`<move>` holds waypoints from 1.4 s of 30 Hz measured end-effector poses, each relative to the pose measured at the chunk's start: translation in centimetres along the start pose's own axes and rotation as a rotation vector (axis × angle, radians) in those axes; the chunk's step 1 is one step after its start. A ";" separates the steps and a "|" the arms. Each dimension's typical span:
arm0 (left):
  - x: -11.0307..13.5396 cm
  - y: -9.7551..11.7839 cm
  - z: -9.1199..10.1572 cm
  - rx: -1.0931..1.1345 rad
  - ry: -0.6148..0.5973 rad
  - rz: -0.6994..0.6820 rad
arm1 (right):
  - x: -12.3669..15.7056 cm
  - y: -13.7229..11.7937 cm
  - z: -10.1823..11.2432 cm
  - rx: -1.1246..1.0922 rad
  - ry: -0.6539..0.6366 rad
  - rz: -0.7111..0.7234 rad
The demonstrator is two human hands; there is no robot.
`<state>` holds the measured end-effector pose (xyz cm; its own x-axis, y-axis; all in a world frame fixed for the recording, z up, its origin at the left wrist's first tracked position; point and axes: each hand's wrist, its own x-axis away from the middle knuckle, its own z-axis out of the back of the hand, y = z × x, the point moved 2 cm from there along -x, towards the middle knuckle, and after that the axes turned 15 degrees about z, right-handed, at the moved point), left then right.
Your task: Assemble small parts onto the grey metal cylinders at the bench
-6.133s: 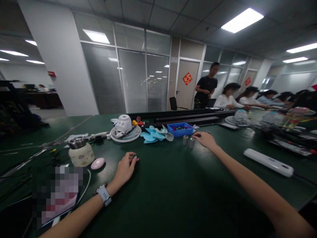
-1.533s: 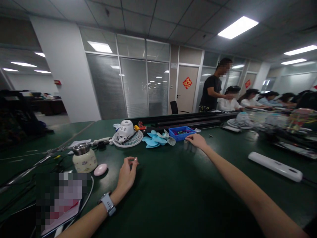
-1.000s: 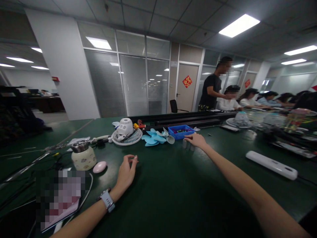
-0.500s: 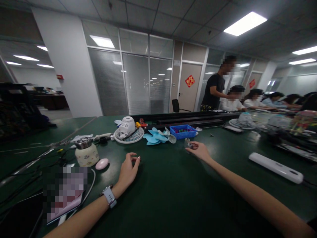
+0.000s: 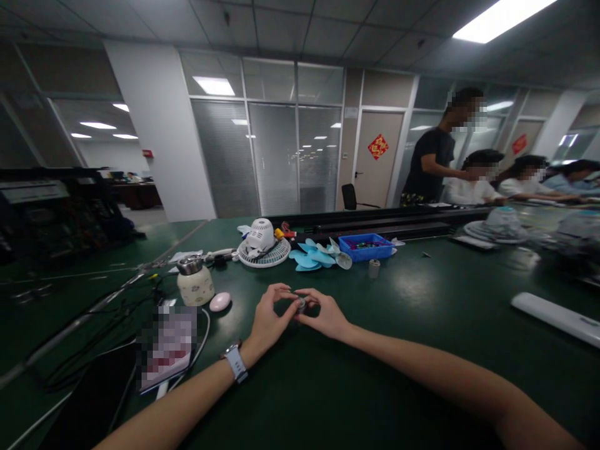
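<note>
My left hand (image 5: 268, 320) and my right hand (image 5: 325, 314) meet over the green table (image 5: 412, 312), fingertips pinched together on a small silver cylinder (image 5: 300, 304). The left wrist wears a watch (image 5: 235, 362). A second silver cylinder (image 5: 374, 267) stands alone farther back, in front of a blue tray (image 5: 365, 245). Light blue fan blades (image 5: 315, 256) lie beside the tray, and a white fan grille with its motor housing (image 5: 262, 242) sits left of them.
A cream jar with a metal lid (image 5: 195, 282) and a pink oval object (image 5: 220, 302) stand at the left, with a phone (image 5: 169, 344) and cables nearby. A white power strip (image 5: 555, 317) lies at the right. Several people work at the far right.
My right hand has pulled back from the far cylinders with one of them and brought it to my left hand, which now pinches it too. The view has shifted left.
</note>
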<state>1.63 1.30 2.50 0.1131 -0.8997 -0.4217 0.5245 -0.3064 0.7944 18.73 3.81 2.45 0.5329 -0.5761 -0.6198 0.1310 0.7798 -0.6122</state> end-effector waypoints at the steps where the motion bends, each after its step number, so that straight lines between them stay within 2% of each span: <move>1: 0.0 0.1 0.0 0.003 0.000 0.007 | 0.1 0.0 0.0 0.013 -0.003 -0.007; 8: -0.3 2.0 0.4 0.056 -0.020 0.088 | 0.5 -0.2 0.0 0.117 -0.059 0.014; 11: -0.9 2.5 1.2 0.073 0.040 0.099 | 0.6 -0.2 0.0 0.148 -0.076 0.014; 13: -1.3 1.8 1.5 0.059 0.059 0.117 | 0.7 -0.2 0.0 0.170 -0.085 0.016; 15: -1.5 0.5 1.5 0.027 0.020 0.162 | 0.7 -0.3 -0.1 0.188 -0.087 0.019; 20: -1.3 -2.6 0.5 -0.020 -0.214 0.267 | 0.6 -0.8 0.3 0.186 -0.089 0.043; 22: -1.2 -2.9 0.3 -0.037 -0.230 0.261 | 0.9 -0.6 1.8 0.192 -0.042 0.028; 24: -1.2 -2.7 0.4 -0.044 -0.208 0.251 | 1.6 0.1 4.6 0.244 0.032 -0.005; 27: -1.4 -2.2 0.6 -0.024 -0.149 0.274 | 3.2 2.5 10.4 0.440 0.179 -0.097; 30: -1.6 -2.0 0.7 -0.034 -0.075 0.324 | 5.3 5.5 16.4 0.714 0.328 -0.249; 33: -1.6 -2.1 0.8 -0.045 -0.046 0.368 | 7.0 8.5 20.4 0.863 0.360 -0.375; 35: -1.6 -2.3 0.9 -0.044 -0.047 0.378 | 7.9 10.0 21.6 0.880 0.320 -0.408; 38: -1.6 -2.5 0.9 -0.051 -0.051 0.367 | 8.7 11.3 22.1 0.866 0.271 -0.442; 40: -1.7 -2.7 0.9 -0.055 -0.044 0.355 | 8.5 11.1 21.8 0.897 0.279 -0.435; 42: -1.8 -3.0 0.9 -0.049 -0.026 0.352 | 7.8 9.8 21.0 1.009 0.347 -0.350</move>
<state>-0.85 3.57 1.28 0.2729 -0.9553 -0.1136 0.4968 0.0388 0.8670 41.75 12.12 1.96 0.0929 -0.7165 -0.6914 0.9288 0.3126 -0.1992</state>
